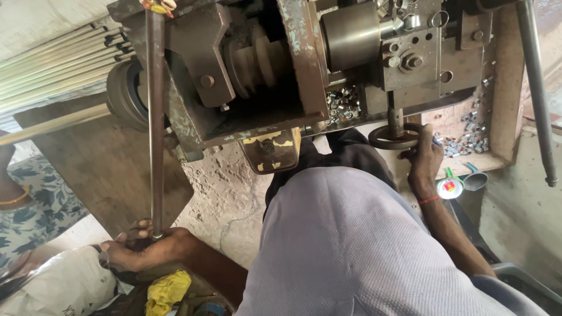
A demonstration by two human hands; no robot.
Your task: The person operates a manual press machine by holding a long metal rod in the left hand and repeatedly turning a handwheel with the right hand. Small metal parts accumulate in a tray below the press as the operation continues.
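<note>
The left hand (pixel 137 248) is closed around the lower end of a long steel rod (pixel 156 117), fingers wrapped under its tip. From that hand the rod runs straight up and away into the front of a worn metal machine (pixel 257 70), where a scrap of yellow and red cloth (pixel 157 6) sits at its far end. The right hand (pixel 426 158), a red thread at its wrist, is clamped on the rim of a small dark handwheel (pixel 393 137), which hangs below the machine on a short vertical shaft.

Between the two hands lie the person's own torso and lap in a pale lilac shirt (pixel 351 246), which block much of the ground there. Just beside the left hand, toward the body, is a crumpled yellow rag (pixel 168 289), and outward of it a white sack (pixel 58 287). Farther out on that side a bundle of pale bars (pixel 52 64) slants past a dark pulley wheel (pixel 123 93), and another person's patterned blue-and-white garment (pixel 41 199) shows at the edge.

Above the right hand, small shiny metal rings (pixel 342 105) are heaped in the machine's tray, and more rings (pixel 468 140) are scattered in a wooden box just beyond the handwheel. Near the right wrist lie a round red-and-green object (pixel 449 187) and a grey metal cup (pixel 477 180). A thin steel lever (pixel 535 88) rises well outward of that hand.
</note>
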